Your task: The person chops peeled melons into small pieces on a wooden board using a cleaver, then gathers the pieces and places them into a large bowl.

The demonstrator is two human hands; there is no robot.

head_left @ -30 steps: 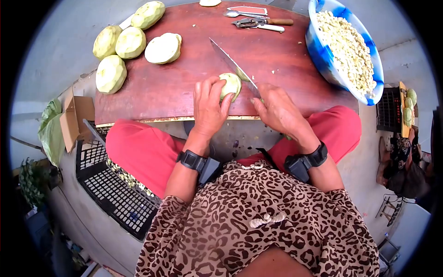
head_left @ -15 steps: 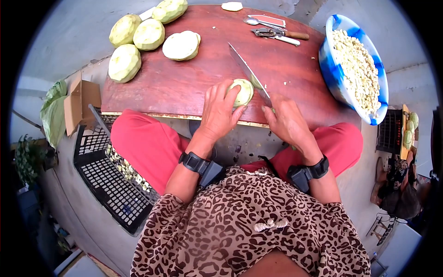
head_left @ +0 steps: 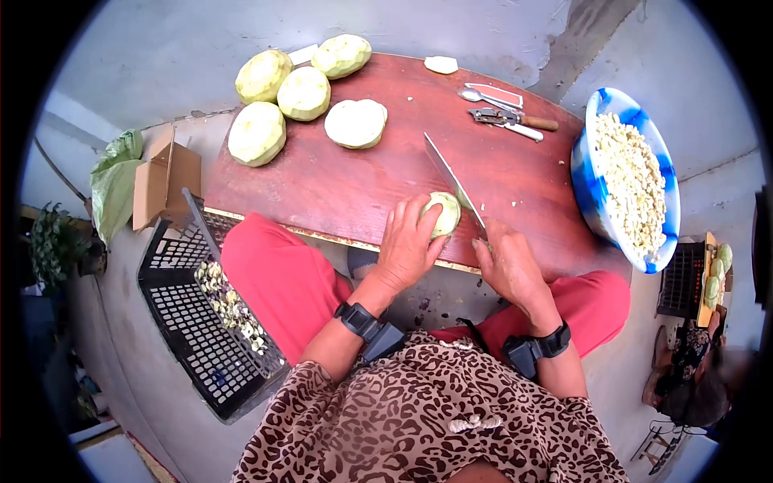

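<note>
A peeled pale-green piece (head_left: 444,214) is pinned at the near edge of the table (head_left: 322,189) by the left hand (head_left: 409,241), whose grip is closed over it, seemingly to stop it rolling. The knife (head_left: 449,179) is clasped in the closed grip of the right hand (head_left: 506,264), its blade set against the piece's right side.
</note>
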